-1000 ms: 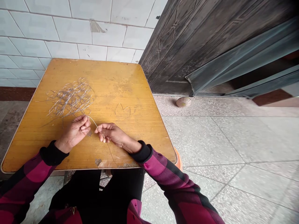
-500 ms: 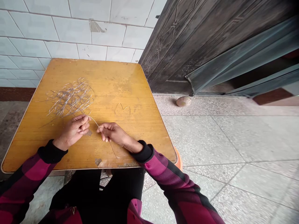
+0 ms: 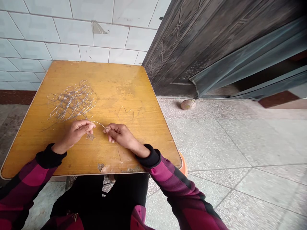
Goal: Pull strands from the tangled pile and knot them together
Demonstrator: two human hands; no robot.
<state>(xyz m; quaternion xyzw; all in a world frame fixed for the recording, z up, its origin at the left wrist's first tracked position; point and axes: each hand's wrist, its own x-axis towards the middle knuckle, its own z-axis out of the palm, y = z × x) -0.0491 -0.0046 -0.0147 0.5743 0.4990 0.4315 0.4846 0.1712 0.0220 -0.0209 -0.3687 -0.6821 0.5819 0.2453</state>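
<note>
A thin wire [image 3: 98,123] arches between my two hands above the wooden table. My left hand [image 3: 78,131] pinches one part of it between thumb and fingertips. My right hand [image 3: 120,135] is closed on the same wire, and its loose end hangs down below the fingers toward the table's near edge. Just beyond my left hand lies a tangled pile of thin silvery wires [image 3: 73,100]. Past my right hand, a single piece of wire bent into an M-like shape [image 3: 126,111] rests on the tabletop.
The yellow-brown table [image 3: 107,75] has worn patches and a light edge strip. Behind it stands a white tiled wall [image 3: 69,30]. To the right are a dark carved door [image 3: 172,64], a greenish curtain [image 3: 223,73] and a roundish object [image 3: 188,104] on the floor. Something orange [image 3: 183,164] shows beneath the table's right corner.
My right hand has shifted slightly right, so the gap between my hands is wider and more wire shows. My left fingers have drawn together into a straighter pinch.
</note>
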